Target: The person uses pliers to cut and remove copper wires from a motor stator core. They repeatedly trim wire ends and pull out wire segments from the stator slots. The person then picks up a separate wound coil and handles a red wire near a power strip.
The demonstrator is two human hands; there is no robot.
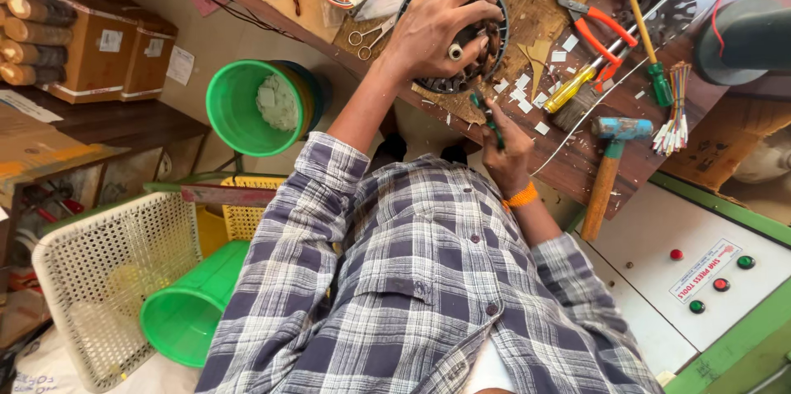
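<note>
Plaid shirt [428, 279] closest to camera. Round metal motor part [461, 35] sits at bench [577, 155] edge, gripped from above by left hand [437, 27], fingers spread wide. Thin green tool [488, 120] pinched in right hand [507, 151]. Part likely heavy, stiff; copper wires likely easily hurt, so outer rim best held.

You've got one cam only, head-worn, looking steeply down your own chest, so the worktop [577, 163] sits at frame top. Close range: left grip [441, 23] just above right grip [504, 147], both near centre.
</note>
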